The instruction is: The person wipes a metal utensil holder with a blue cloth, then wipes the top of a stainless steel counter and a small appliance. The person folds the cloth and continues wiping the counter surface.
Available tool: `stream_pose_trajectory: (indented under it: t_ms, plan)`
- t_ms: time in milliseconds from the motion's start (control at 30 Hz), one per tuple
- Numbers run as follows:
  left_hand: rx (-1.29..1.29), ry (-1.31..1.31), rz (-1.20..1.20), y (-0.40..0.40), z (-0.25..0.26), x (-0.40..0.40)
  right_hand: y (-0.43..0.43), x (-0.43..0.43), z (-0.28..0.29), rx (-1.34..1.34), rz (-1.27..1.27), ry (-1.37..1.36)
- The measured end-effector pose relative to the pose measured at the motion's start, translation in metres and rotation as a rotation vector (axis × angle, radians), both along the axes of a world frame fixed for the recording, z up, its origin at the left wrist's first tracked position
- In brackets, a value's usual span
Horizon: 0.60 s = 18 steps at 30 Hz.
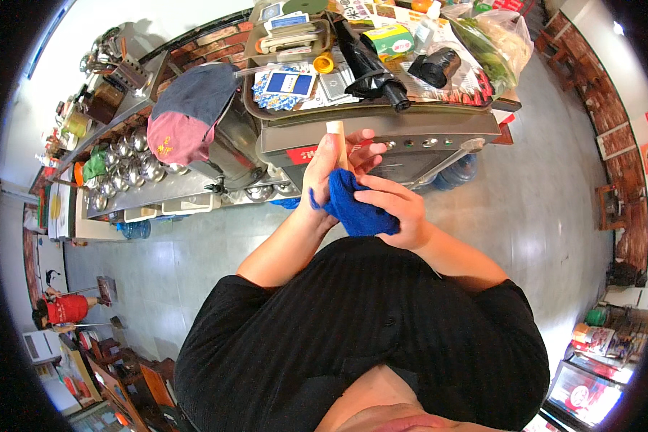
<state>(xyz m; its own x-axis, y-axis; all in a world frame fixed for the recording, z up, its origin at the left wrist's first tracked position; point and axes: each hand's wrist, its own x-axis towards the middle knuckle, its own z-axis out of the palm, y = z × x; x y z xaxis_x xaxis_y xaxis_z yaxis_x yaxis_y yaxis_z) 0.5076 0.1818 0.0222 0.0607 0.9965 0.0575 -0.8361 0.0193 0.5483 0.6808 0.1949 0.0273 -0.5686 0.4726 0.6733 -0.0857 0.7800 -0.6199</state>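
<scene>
My left hand (324, 162) grips a light wooden stick (337, 141), its pale end pointing up between thumb and fingers. Blue knitted fabric or yarn (359, 208) covers the lower end of the stick, and a loose strand hangs at its left. My right hand (402, 210) holds the blue material from the right, fingers bent over it. How far the stick reaches inside the blue material is hidden. Both hands are in front of a metal cabinet (448, 129) with knobs.
On the cabinet lie playing cards (290, 84), a black plastic-wrapped thing (367, 62), a clear bottle (425, 29) and a bag of greens (486, 48). Caps (194, 108) rest on a metal container at left. A person in red (67, 309) is at far left.
</scene>
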Motion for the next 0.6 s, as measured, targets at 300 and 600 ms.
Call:
stream_pose_trajectory:
  t_ms: [300,600]
  plan:
    - [-0.137,0.138,0.128,-0.018,-0.004,0.028,0.022,-0.018,0.014,0.045,-0.273,0.206]
    - [0.084,-0.156,-0.017,-0.008,0.007,0.009,0.003,-0.026,-0.008,0.236,0.004,0.048]
